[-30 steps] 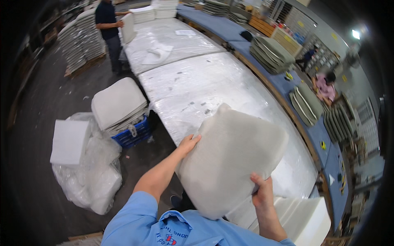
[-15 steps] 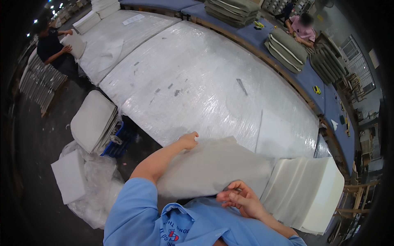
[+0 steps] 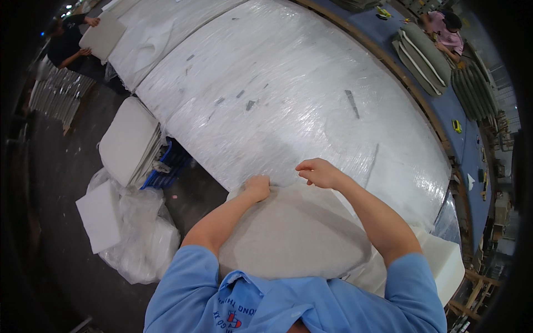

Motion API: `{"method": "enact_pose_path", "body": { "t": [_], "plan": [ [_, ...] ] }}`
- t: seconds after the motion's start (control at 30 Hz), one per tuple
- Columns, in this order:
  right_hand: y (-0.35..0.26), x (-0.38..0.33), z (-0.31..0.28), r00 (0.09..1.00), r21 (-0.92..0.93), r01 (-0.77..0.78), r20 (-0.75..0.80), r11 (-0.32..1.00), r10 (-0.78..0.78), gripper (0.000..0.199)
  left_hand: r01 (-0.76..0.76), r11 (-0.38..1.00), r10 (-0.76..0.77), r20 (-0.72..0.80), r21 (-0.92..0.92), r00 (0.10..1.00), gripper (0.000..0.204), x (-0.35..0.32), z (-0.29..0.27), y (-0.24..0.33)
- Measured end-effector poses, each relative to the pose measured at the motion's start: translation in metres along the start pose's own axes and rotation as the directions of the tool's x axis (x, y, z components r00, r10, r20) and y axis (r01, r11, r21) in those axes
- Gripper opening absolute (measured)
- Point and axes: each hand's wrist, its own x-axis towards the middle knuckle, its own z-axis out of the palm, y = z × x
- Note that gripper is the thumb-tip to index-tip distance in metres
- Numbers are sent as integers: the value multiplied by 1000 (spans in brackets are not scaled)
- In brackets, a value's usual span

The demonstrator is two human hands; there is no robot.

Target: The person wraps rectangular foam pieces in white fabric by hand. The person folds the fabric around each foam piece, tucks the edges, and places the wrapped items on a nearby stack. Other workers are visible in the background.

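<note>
A pale grey cushion (image 3: 294, 236) lies in the lower middle of the frame, right up against the wearer's blue shirt (image 3: 277, 302), on the near edge of a plastic-wrapped table (image 3: 288, 111). The left hand (image 3: 257, 187) has its fingers folded down at the cushion's far left edge; I can't tell from here whether they grip it. The right hand (image 3: 321, 172) hovers by the far edge, fingers loosely bent, nothing visible in them. Just right of the cushion, at lower right, sits white foam (image 3: 438, 261). Over at the left, a stack of pale pads (image 3: 127, 139) leans out of a blue crate (image 3: 166, 165), above a white block (image 3: 101, 216) resting on clear plastic (image 3: 141, 238). A co-worker (image 3: 72, 47) at upper left holds a pad (image 3: 103, 36); another (image 3: 444, 33), in pink, is busy beside greenish cushions (image 3: 425, 58) at upper right.
</note>
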Motion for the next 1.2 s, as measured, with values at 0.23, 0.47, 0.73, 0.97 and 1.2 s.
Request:
{"method": "enact_pose_path", "body": {
  "t": [0.23, 0.47, 0.73, 0.97, 1.2],
  "plan": [
    [57, 99, 67, 964, -677, -127, 88, 725, 252, 32, -5, 996, -5, 107, 86, 994, 27, -4, -10, 1],
    [88, 74, 68, 969, -292, 18, -230, 956, -89, 20, -260, 955, 232, -190, -141, 954, 31, -14, -5, 18],
    [54, 83, 67, 952, -185, -299, 9, 936, 306, 33, -216, 955, 165, -242, -204, 956, 29, -6, 2, 23],
    [90, 107, 116, 807, -66, -171, -582, 983, 102, 37, -25, 980, -36, -297, -198, 954, 30, 7, 12, 51],
    [88, 141, 120, 791, -49, -176, -602, 983, 112, 38, -28, 960, -53, -276, -279, 960, 29, 45, 16, 37]
  ]
}}
